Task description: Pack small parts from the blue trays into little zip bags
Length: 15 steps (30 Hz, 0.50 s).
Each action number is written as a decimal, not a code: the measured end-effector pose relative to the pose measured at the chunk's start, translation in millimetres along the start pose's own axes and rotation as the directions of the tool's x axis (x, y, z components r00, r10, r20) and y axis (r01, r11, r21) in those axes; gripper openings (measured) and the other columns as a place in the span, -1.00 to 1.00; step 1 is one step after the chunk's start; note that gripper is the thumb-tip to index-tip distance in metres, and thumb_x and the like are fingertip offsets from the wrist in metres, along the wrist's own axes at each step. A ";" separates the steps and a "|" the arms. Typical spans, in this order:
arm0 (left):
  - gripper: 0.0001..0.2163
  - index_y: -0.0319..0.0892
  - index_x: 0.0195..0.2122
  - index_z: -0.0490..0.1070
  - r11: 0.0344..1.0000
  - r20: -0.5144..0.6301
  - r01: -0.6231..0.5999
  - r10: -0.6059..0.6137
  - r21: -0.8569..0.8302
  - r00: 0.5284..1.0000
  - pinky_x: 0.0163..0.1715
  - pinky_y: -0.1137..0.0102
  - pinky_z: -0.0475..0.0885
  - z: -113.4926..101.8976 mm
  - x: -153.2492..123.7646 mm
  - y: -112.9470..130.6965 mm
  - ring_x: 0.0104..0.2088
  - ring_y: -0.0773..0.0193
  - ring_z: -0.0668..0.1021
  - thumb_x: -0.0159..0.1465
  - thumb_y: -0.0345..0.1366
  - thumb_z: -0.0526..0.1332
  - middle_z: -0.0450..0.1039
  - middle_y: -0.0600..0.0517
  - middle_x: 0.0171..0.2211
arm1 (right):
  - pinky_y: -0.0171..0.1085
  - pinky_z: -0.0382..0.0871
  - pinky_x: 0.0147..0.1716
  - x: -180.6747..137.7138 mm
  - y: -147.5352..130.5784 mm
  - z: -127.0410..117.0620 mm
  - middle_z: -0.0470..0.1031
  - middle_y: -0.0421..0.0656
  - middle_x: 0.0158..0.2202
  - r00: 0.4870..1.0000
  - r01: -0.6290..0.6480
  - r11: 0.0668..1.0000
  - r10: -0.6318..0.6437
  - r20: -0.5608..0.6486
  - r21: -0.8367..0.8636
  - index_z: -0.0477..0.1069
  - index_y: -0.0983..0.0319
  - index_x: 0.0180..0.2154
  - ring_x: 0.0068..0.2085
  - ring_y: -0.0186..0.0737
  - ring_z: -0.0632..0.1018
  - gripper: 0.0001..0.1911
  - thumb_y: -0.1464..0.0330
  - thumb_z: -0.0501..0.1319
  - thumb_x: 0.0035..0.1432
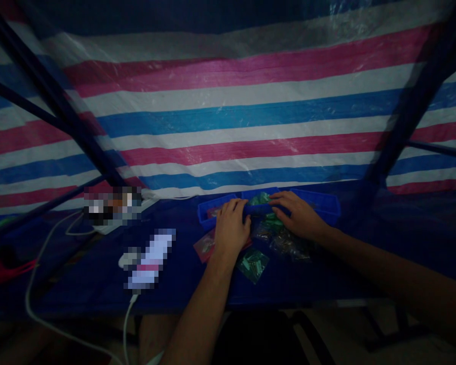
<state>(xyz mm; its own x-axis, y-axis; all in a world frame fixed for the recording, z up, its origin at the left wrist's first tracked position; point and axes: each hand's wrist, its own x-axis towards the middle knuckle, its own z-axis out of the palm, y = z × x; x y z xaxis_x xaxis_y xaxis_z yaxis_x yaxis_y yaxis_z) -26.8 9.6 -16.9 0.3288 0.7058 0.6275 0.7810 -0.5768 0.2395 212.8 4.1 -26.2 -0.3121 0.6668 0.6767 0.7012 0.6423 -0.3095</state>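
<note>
My left hand (232, 228) rests over the near edge of the left blue bin (203, 215), fingers stretched forward and thumb apart. My right hand (298, 215) reaches in from the right, its fingers apart beside the green plastic bag (259, 198) in the middle blue bin (247, 194). I cannot make out whether its fingertips touch that bag. Under and beside my left hand lies a reddish bag (204, 246). A small clear greenish bag (254, 264) with light pieces inside lies in front. Below my right hand are clear bags (289, 246) of small, dark parts.
The right blue bin (330, 207) stands behind my right hand. To the left, a phone (152, 261) lies on the blue table (99, 274), with a white cable (126, 324). A white power strip (114, 223) is farther back. A striped sheet (251, 116) hangs behind between dark blue posts.
</note>
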 end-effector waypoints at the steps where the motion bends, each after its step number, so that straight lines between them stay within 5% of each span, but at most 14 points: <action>1: -0.65 -0.11 0.15 0.38 1.000 -0.031 0.009 -0.009 -0.009 0.999 0.13 0.03 0.37 -2.5 0.6 -0.7 0.11 -0.02 0.47 0.34 -0.43 0.22 0.44 -0.13 0.10 | 0.11 0.41 0.15 0.7 -0.6 -2.2 0.57 0.00 0.01 1.000 0.007 1.000 -0.007 -0.016 -0.007 0.54 0.16 -0.03 0.09 0.05 0.53 -0.77 0.32 0.18 0.35; 5: -0.69 -0.12 0.10 0.42 0.999 -0.117 0.018 -0.022 -0.036 0.993 0.12 0.07 0.40 -11.7 2.3 -0.4 0.07 0.02 0.50 0.37 -0.48 0.13 0.47 -0.12 0.04 | 0.05 0.47 0.00 2.3 0.0 -7.6 0.62 -0.05 -0.16 0.994 0.050 0.998 -0.046 0.094 -0.036 0.57 0.14 -0.09 -0.04 0.06 0.55 -0.80 0.23 0.29 0.29; 10: -0.78 -0.15 0.03 0.46 0.994 -0.071 -0.064 0.058 -0.086 0.996 0.15 0.09 0.41 -10.3 2.4 7.5 0.06 0.05 0.51 0.42 -0.42 0.12 0.49 -0.10 0.00 | -0.06 0.50 -0.06 1.4 4.5 -3.0 0.64 -0.06 -0.16 0.962 0.089 0.992 -0.063 0.267 -0.088 0.58 0.11 -0.04 -0.08 -0.01 0.57 -0.79 0.32 0.27 0.31; 15: -0.67 -0.15 0.17 0.39 0.971 -0.001 -0.162 0.165 -0.174 0.986 0.25 0.07 0.36 -3.6 -1.3 14.5 0.17 0.05 0.47 0.39 -0.29 0.24 0.49 -0.10 0.12 | -0.06 0.48 -0.06 2.5 -4.4 -9.1 0.64 -0.07 -0.15 0.990 0.089 0.992 -0.079 0.118 -0.085 0.57 0.16 -0.05 -0.09 -0.02 0.57 -0.81 0.35 0.22 0.36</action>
<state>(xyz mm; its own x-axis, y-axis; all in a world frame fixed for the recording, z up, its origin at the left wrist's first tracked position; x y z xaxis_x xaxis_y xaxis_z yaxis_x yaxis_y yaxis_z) -17.8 -1.1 -11.6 0.4522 0.6005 0.6594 0.6129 -0.7464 0.2594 214.8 -0.4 -17.1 -0.4398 0.6542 0.6154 0.7227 0.6645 -0.1900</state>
